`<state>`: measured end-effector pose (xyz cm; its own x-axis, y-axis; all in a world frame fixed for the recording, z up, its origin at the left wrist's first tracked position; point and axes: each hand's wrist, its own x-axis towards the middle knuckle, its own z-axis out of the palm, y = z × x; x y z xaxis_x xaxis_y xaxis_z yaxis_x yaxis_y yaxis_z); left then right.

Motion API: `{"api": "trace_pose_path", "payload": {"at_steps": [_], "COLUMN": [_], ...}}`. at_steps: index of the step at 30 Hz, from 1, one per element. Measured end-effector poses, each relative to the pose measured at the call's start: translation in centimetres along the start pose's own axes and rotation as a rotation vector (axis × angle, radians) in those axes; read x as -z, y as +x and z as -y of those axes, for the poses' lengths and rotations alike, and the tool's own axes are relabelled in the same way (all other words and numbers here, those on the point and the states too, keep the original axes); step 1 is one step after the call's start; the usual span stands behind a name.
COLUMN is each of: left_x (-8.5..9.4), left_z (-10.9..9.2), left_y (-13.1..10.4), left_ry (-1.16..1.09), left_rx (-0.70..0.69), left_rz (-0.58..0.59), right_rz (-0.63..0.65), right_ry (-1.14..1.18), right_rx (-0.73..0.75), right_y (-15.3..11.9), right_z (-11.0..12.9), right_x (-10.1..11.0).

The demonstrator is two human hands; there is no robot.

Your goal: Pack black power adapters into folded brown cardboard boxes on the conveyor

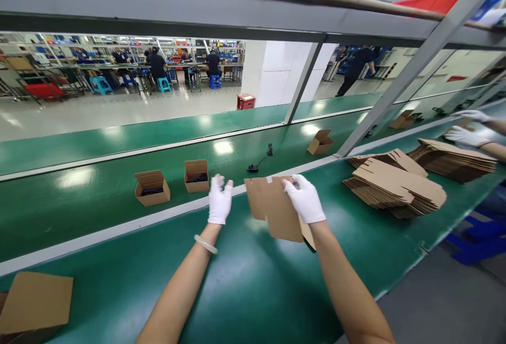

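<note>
Gloved in white, my right hand (304,198) grips a flat, unfolded cardboard box blank (276,209) by its upper right edge, holding it above the green bench. My left hand (220,199), also gloved, is raised to the left of the blank with thumb and fingers apart and nothing in it. Just beyond that hand stands an open cardboard box (196,176) with a dark coiled cable inside. Another open box (152,188) with dark cable sits further left. A black power adapter (253,168) with its cord lies on the belt behind the blank.
Stacks of flat box blanks (395,183) lie on the bench (245,291) to the right. A co-worker's gloved hands (470,130) are beyond them. One box (37,302) stands at the lower left, another (321,142) on the belt. A metal post (411,70) and shelf beam cross above.
</note>
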<state>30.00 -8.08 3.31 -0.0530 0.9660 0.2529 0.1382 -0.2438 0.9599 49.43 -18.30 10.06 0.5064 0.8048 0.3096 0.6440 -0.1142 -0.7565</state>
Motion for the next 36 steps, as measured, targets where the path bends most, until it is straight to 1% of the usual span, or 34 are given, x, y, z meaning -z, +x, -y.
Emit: {"api": "trace_pose_path", "payload": {"at_steps": [1, 2, 3, 5, 7, 9, 12, 14, 16, 17, 19, 21, 22, 25, 27, 29, 30, 32, 34, 36], "left_x": [-0.6, -0.9, -0.9, -0.1, 1.4, 3.2, 5.5, 6.3, 6.4, 6.3, 6.0, 6.0, 6.1, 7.0, 7.7, 8.2, 8.4, 8.7, 9.0, 9.6], "left_z": [-0.7, -1.3, -1.9, -2.7, -3.4, -3.9, -4.7, -5.0, -5.0, -5.0, -4.9, -4.9, -5.0, -5.3, -5.5, -5.6, -5.6, -5.8, -6.2, -6.9], "left_y": [-1.0, -1.7, -2.1, -2.3, -1.9, -1.5, -1.6, -2.0, -2.2, -2.2, -2.3, -2.3, -2.4, -2.5, -2.5, -2.3, -2.3, -2.3, -2.4, -2.6], "left_ry": [-0.069, -0.124, -0.165, -0.23, -0.275, -0.258, -0.119, -0.036, 0.008, 0.003, -0.061, -0.115, -0.127, -0.106, -0.057, 0.016, 0.049, 0.086, 0.079, 0.087], "left_rx": [0.028, 0.057, 0.08, 0.108, 0.111, 0.086, 0.011, -0.032, -0.045, -0.042, -0.032, -0.025, -0.024, -0.041, -0.042, -0.018, -0.003, 0.021, 0.029, -0.01], "left_rz": [0.096, 0.16, 0.181, 0.162, 0.134, 0.122, 0.091, 0.072, 0.064, 0.1, 0.229, 0.311, 0.315, 0.237, 0.186, 0.157, 0.162, 0.217, 0.33, 0.49], "right_rz": [-0.017, -0.008, -0.019, -0.117, -0.266, -0.39, -0.505, -0.521, -0.518, -0.527, -0.507, -0.501, -0.496, -0.447, -0.366, -0.285, -0.243, -0.155, -0.07, -0.01], "right_ry": [0.078, 0.136, 0.169, 0.163, 0.11, 0.055, -0.011, -0.034, -0.026, -0.024, -0.014, -0.011, -0.026, -0.144, -0.236, -0.285, -0.286, -0.247, -0.213, -0.223], "right_rx": [0.039, 0.082, 0.139, 0.294, 0.453, 0.55, 0.617, 0.684, 0.713, 0.72, 0.763, 0.832, 0.882, 1.091, 1.23, 1.299, 1.311, 1.294, 1.25, 1.181], "right_y": [-0.8, -1.7, -2.6, -4.2, -5.3, -5.6, -5.4, -5.0, -4.6, -4.5, -4.4, -4.3, -4.2, -3.7, -3.6, -3.9, -4.2, -4.6, -4.7, -4.2], "right_z": [1.5, 2.9, 4.2, 6.0, 7.0, 7.3, 7.0, 6.7, 6.4, 6.4, 6.5, 6.9, 7.2, 8.1, 8.6, 8.6, 8.4, 7.5, 6.4, 5.4], "right_x": [-0.8, -1.7, -2.6, -4.2, -5.5, -6.4, -7.3, -8.0, -8.9, -9.3, -10.1, -10.4, -10.3, -9.7, -9.4, -9.4, -9.6, -10.1, -10.4, -10.3]}}
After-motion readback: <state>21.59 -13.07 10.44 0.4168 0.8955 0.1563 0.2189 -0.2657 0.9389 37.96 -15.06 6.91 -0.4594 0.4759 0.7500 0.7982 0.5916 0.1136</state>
